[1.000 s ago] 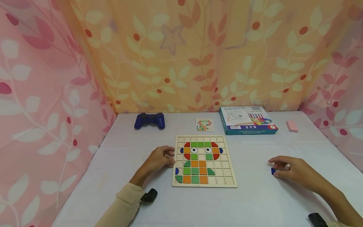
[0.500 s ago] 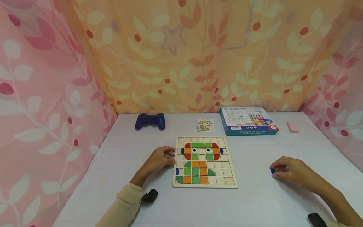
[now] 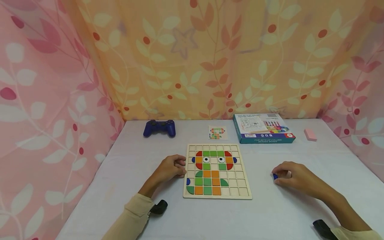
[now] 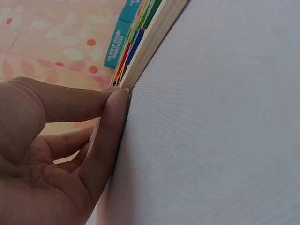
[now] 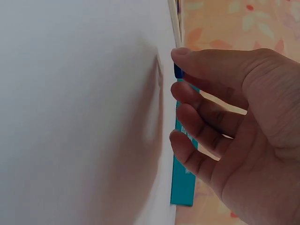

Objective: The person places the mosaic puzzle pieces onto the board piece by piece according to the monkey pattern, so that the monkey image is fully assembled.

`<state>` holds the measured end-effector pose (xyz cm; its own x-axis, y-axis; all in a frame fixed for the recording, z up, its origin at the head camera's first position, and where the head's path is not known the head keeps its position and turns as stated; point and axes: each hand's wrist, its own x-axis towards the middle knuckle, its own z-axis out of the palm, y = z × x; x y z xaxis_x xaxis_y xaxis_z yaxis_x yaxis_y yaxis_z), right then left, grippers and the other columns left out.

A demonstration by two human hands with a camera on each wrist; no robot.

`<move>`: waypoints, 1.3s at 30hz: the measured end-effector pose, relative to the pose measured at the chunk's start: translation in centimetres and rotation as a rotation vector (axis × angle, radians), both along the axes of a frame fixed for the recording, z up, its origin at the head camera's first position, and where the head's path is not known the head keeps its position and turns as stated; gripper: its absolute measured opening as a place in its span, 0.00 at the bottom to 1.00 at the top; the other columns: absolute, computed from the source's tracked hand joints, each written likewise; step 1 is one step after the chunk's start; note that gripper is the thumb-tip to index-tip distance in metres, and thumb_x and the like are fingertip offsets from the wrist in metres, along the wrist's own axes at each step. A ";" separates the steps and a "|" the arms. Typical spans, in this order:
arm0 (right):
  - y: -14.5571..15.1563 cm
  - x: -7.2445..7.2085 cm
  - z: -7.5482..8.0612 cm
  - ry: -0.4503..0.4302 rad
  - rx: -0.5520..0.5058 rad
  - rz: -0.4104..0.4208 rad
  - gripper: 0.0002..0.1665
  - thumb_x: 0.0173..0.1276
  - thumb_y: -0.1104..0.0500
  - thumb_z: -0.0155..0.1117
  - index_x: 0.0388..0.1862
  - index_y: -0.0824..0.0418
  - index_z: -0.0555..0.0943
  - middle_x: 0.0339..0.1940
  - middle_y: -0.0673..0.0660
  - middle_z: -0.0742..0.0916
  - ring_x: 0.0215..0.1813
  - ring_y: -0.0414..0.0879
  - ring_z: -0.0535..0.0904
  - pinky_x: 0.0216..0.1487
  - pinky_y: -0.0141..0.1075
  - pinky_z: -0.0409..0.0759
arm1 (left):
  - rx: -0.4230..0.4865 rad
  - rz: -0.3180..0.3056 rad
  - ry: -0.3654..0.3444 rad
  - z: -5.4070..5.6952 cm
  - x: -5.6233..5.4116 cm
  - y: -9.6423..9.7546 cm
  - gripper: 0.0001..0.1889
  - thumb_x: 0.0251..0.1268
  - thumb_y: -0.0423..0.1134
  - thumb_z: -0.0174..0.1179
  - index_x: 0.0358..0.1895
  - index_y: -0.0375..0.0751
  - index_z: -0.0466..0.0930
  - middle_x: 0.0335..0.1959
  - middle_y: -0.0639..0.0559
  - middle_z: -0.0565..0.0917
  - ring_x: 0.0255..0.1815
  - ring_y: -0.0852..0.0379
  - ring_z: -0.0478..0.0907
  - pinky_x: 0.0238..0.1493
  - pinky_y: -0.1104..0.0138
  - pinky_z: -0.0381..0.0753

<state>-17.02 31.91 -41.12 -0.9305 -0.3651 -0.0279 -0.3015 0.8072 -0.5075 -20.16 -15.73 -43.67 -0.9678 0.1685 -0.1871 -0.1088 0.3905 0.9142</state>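
Note:
A square wooden mosaic board [image 3: 241, 183] lies on the table, its grid part filled with red, orange, green and blue tiles and two eye tiles. At its left edge my left hand [image 3: 167, 170] pinches the rim between thumb and finger; the left wrist view shows those fingertips on the board's pale side [image 4: 143, 61]. Right of the board, apart from it, my right hand [image 3: 297, 175] holds a small blue tile [image 3: 275, 176] between thumb and forefinger. In the right wrist view that blue tile [image 5: 178, 71] is mostly covered by the thumb, while the other fingers are loosely bent.
Behind the board lies a pattern card [image 3: 218, 132] with a similar coloured figure. A teal and white box [image 3: 264, 131] lies to its right, then a pink block [image 3: 310, 134]. A blue game controller [image 3: 159, 128] sits at the back left. Patterned curtains [image 3: 186, 66] enclose the table.
My right hand has closed its fingertips on the blue tile and moved left with it, towards the board. The left hand stays at the board's edge.

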 end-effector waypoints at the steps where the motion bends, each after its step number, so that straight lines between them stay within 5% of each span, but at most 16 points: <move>1: -0.5 -0.1 0.1 0.006 -0.005 0.009 0.16 0.66 0.51 0.80 0.50 0.54 0.90 0.42 0.43 0.87 0.41 0.36 0.77 0.44 0.27 0.83 | -0.001 0.000 0.002 0.0 0.0 0.0 0.28 0.61 0.23 0.70 0.66 0.31 0.79 0.50 0.44 0.82 0.42 0.54 0.83 0.41 0.64 0.93; 24: -13.3 -3.5 1.0 -0.055 -0.179 0.274 0.15 0.70 0.57 0.76 0.53 0.59 0.88 0.39 0.46 0.85 0.46 0.46 0.78 0.46 0.29 0.83 | -0.018 -0.004 -0.002 0.3 0.2 0.0 0.28 0.61 0.24 0.71 0.66 0.32 0.79 0.50 0.45 0.82 0.42 0.54 0.82 0.42 0.65 0.92; 39: -20.6 -4.9 0.5 -0.048 -0.151 0.358 0.15 0.70 0.57 0.75 0.53 0.58 0.91 0.43 0.47 0.88 0.44 0.43 0.79 0.49 0.34 0.85 | 0.004 -0.006 -0.008 0.3 0.1 0.0 0.27 0.61 0.23 0.70 0.66 0.31 0.79 0.51 0.43 0.82 0.43 0.54 0.83 0.42 0.65 0.92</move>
